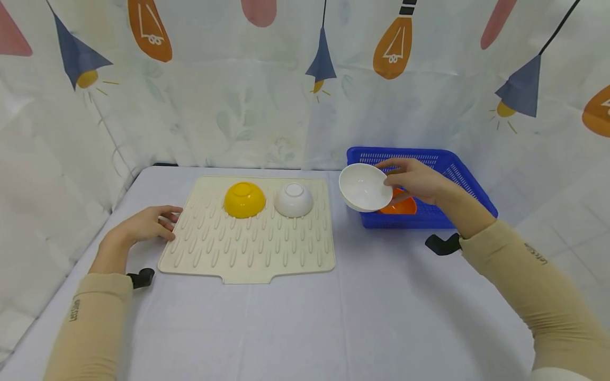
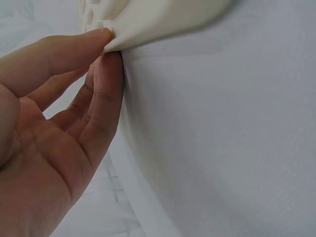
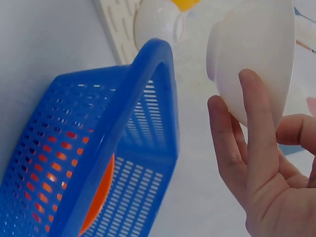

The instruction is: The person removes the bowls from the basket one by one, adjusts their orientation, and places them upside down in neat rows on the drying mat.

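My right hand [image 1: 418,181] grips a white bowl [image 1: 362,188] by its rim, raised over the left side of the blue basket [image 1: 419,221], its inside facing my head camera. In the right wrist view, the fingers lie along the outside of that bowl [image 3: 256,54]. My left hand [image 1: 145,224] pinches the left edge of a cream drying mat [image 1: 248,259] between thumb and fingers; the left wrist view shows the mat's edge [image 2: 163,22] in that pinch. Upside down on the mat's back part sit a yellow bowl [image 1: 244,201] and another white bowl [image 1: 294,201], side by side.
An orange bowl [image 1: 404,205] lies inside the basket, partly hidden by the held bowl and my right hand. The basket stands right of the mat on a white-covered table [image 1: 295,328]. Behind the table hangs a patterned curtain [image 1: 276,116].
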### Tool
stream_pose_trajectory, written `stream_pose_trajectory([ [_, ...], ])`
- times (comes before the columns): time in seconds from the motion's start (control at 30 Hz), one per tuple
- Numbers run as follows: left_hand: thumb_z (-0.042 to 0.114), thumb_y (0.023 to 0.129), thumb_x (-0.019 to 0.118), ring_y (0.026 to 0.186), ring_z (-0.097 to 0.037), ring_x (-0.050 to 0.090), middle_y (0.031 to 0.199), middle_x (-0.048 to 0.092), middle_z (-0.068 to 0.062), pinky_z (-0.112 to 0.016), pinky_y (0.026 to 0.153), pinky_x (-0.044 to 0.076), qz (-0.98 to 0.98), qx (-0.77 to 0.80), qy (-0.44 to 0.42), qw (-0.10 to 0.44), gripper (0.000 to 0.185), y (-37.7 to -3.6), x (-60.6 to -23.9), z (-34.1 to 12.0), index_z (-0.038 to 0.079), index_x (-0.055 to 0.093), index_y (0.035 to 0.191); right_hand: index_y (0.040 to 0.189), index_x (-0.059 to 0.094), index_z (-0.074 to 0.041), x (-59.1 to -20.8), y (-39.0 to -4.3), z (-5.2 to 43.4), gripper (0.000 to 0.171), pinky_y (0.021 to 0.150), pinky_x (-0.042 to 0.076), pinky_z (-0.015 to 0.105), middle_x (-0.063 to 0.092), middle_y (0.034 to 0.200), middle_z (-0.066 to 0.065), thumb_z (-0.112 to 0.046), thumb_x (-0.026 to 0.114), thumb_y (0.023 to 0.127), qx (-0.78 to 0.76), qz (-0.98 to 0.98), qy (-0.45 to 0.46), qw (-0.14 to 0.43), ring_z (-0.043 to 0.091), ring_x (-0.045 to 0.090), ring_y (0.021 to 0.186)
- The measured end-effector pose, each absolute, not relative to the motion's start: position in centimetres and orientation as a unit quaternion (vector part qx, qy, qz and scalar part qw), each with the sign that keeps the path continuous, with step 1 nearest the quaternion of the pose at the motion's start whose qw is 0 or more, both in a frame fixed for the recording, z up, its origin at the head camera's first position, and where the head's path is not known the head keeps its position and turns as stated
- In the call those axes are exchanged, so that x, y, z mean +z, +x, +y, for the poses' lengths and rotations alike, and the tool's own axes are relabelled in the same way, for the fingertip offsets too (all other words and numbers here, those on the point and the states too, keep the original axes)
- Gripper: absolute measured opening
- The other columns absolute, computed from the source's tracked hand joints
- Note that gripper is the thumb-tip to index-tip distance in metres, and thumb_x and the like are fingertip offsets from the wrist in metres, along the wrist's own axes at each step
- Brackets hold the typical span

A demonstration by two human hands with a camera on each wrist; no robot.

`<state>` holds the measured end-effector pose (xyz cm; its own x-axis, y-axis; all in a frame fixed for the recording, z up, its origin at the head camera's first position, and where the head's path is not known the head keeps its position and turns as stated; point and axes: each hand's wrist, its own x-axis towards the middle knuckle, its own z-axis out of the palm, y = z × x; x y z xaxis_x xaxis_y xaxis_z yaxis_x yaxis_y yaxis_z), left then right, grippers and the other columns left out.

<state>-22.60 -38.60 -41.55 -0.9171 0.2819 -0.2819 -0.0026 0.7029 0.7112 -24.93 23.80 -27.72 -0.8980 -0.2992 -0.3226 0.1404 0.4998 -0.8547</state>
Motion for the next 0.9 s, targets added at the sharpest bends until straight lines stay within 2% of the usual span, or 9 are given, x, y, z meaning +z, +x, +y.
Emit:
stream_pose_trajectory([
  [0.33,-0.004,0.082,0.078,0.104,-0.029,0.058,0.132,0.047,-0.032,-0.024,0.076,0.052,0.908,0.369,0.073,0.188,0.081,-22.7,-41.5,-38.7,-0.015,0.034,0.149,0.151,0.047,-0.007,-28.7,-24.9,21.7,0.049,0.082,0.061,0.045,0.049,0.144,0.027,-0.008,0.059,0.103,-0.493,0.836,-0.061,0.232,0.046,0.063,0.113],
  [0.53,-0.003,0.083,0.077,0.106,-0.032,0.057,0.133,0.046,-0.032,-0.024,0.076,0.051,0.908,0.368,0.068,0.187,0.081,-22.8,-41.5,-38.5,-0.014,0.033,0.150,0.148,0.050,-0.008,-29.6,-25.0,20.4,0.048,0.086,0.059,0.051,0.054,0.138,0.025,-0.006,0.059,0.101,-0.503,0.826,-0.077,0.243,0.042,0.065,0.109],
  [0.9,-0.004,0.084,0.076,0.107,-0.035,0.056,0.132,0.045,-0.032,-0.025,0.076,0.050,0.913,0.354,0.061,0.192,0.081,-22.9,-41.8,-38.5,-0.015,0.032,0.151,0.146,0.052,-0.009,-31.5,-25.7,17.8,0.049,0.084,0.059,0.053,0.054,0.137,0.021,-0.003,0.058,0.099,-0.527,0.804,-0.080,0.264,0.041,0.063,0.113],
])
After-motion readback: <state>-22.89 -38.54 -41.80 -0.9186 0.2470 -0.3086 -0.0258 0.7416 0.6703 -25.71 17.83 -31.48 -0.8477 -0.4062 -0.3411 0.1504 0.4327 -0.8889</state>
